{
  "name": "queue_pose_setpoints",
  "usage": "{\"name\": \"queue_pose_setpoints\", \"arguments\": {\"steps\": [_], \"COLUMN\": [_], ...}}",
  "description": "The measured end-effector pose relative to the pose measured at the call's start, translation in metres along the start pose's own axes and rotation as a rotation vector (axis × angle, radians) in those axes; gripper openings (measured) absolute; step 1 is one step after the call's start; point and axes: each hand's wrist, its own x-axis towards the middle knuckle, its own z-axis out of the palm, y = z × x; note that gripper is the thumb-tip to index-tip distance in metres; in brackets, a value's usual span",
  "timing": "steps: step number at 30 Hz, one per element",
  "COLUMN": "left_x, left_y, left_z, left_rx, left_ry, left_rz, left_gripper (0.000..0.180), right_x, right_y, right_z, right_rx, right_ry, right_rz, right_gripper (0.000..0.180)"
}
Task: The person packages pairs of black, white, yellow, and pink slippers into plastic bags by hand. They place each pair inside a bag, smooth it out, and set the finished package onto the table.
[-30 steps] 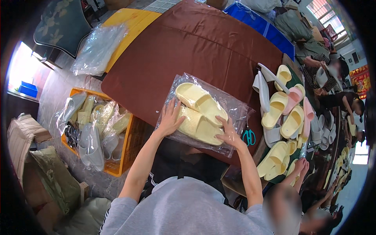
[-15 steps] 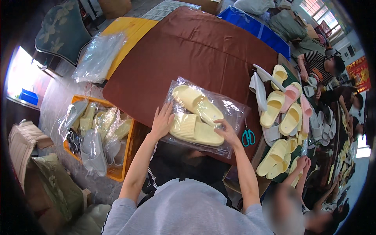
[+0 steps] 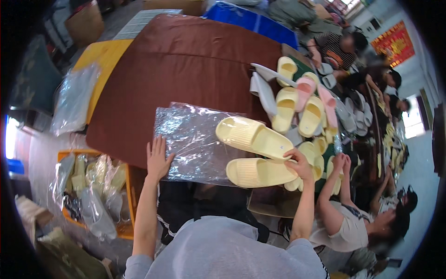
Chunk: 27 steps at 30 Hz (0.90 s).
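My right hand (image 3: 299, 165) grips a pair of pale yellow slippers by their heels. The upper slipper (image 3: 239, 131) points left and slants over a clear plastic bag (image 3: 190, 139). Below it is the lower slipper (image 3: 244, 172), with its toe also to the left, over the bag's right part. My left hand (image 3: 159, 160) rests with fingers spread on the bag's lower left edge and holds nothing. The bag lies flat on the brown-covered table (image 3: 186, 76).
Several loose yellow, pink and grey slippers (image 3: 285, 109) are piled at the table's right. An orange crate (image 3: 131, 195) of bagged slippers stands at lower left. Clear bags (image 3: 76, 100) lie on a yellow surface (image 3: 100, 58). Co-workers sit along the right; one's hands (image 3: 341, 162) are near the pile.
The slippers have shifted right relative to the bag, with my right hand now at both heels. My left hand has gone from beside the slippers to the bag's left edge. The view has swung right.
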Motion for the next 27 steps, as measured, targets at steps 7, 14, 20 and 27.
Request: {"name": "queue_pose_setpoints", "arguments": {"steps": [7, 14, 20, 27], "left_x": [-0.004, 0.008, 0.004, -0.006], "left_y": [-0.005, 0.015, 0.014, 0.011], "left_z": [-0.008, -0.031, -0.027, 0.008], "left_rx": [-0.114, -0.076, 0.082, 0.085], "left_ry": [-0.004, 0.085, 0.075, 0.037], "left_rz": [0.017, 0.078, 0.053, 0.038], "left_gripper": [0.073, 0.065, 0.06, 0.069], "right_x": [-0.036, 0.077, 0.119, 0.091], "right_y": [-0.012, 0.049, 0.033, -0.037], "right_z": [-0.078, -0.154, -0.041, 0.286], "right_rx": [0.009, -0.041, -0.762, -0.837], "right_ry": [0.704, 0.937, 0.892, -0.006], "right_rz": [0.084, -0.022, -0.311, -0.36], "right_gripper": [0.031, 0.054, 0.065, 0.056]}}
